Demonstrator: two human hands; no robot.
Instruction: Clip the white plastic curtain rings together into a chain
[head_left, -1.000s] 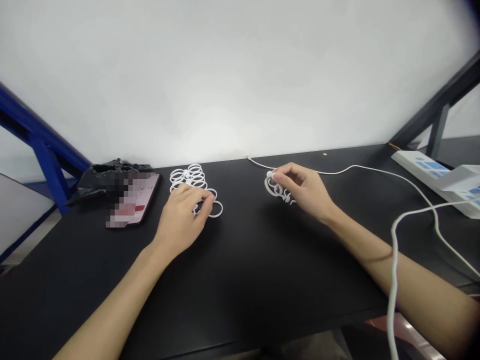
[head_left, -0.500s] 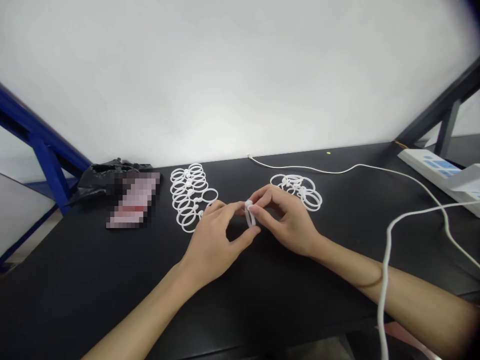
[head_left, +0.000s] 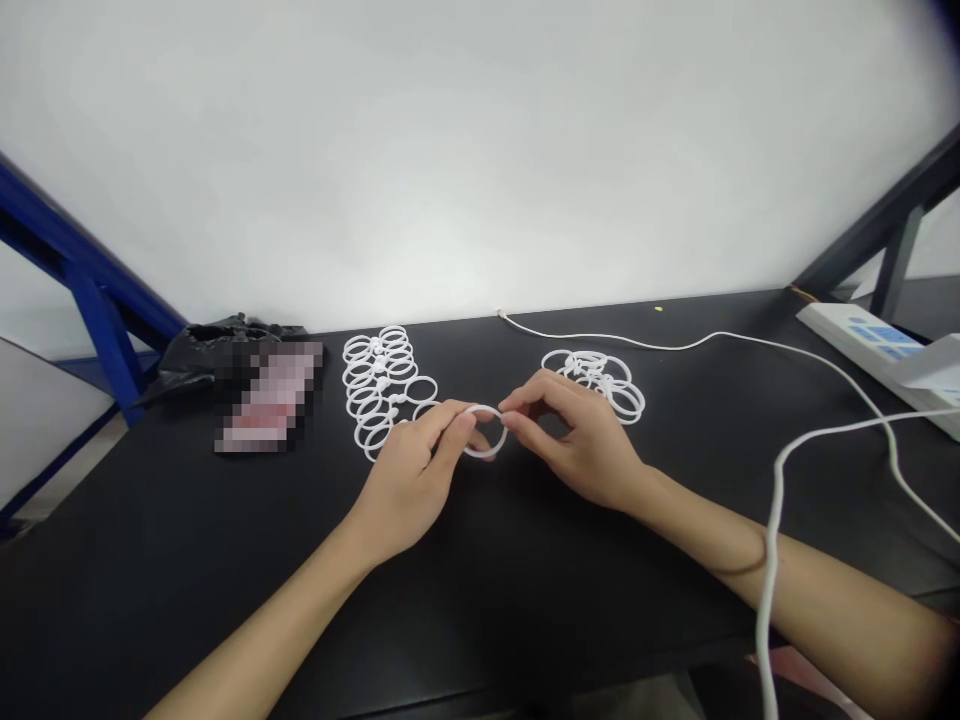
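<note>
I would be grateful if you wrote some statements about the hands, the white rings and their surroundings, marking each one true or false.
1. The left hand and right hand both hold the same white ring. True.
2. The table has a white top. False: its top is black.
3. More rings lie in a left group and a right group, apart from each other. True.
4. The crumpled black bag lies at the right end of the table. False: it lies at the left, near the wall.
5. A white cable crosses in front of the right forearm in this view. True.
</note>
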